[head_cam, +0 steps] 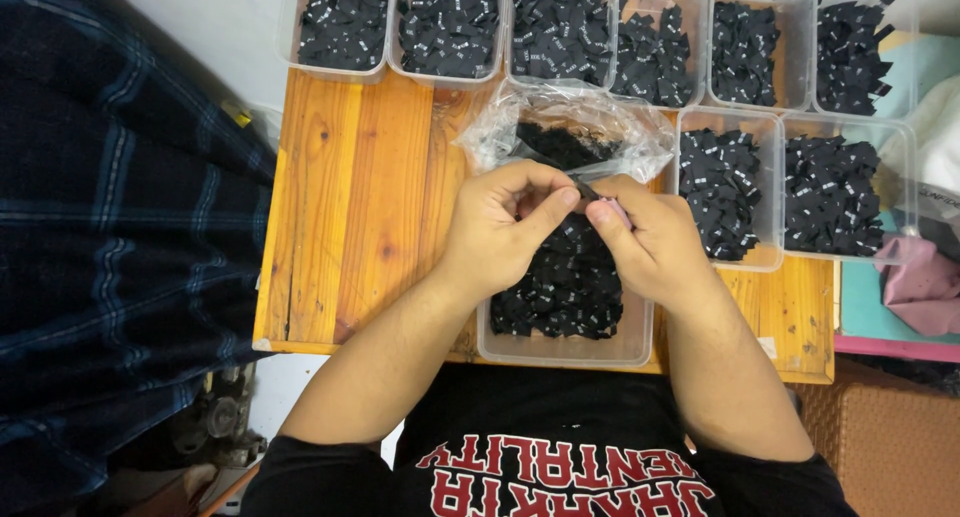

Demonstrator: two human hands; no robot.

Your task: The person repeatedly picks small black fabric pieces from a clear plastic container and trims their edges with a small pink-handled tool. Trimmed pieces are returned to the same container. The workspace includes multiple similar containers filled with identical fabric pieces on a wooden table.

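My left hand [500, 232] and my right hand [645, 242] meet above a clear plastic tub [560, 349] full of small black fabric labels [565, 287]. Both hands pinch one small black label [585, 190] between thumbs and fingertips. Just beyond the hands lies a crumpled clear plastic bag [570, 127] with more black labels inside it. The tub sits at the near edge of a wooden board [350, 207].
Several clear tubs of black labels line the far edge [345, 22] and the right side [830, 192]. A dark plaid cloth [110, 227] hangs at the left. Pink fabric [920, 282] lies at the far right. The board's left half is bare wood.
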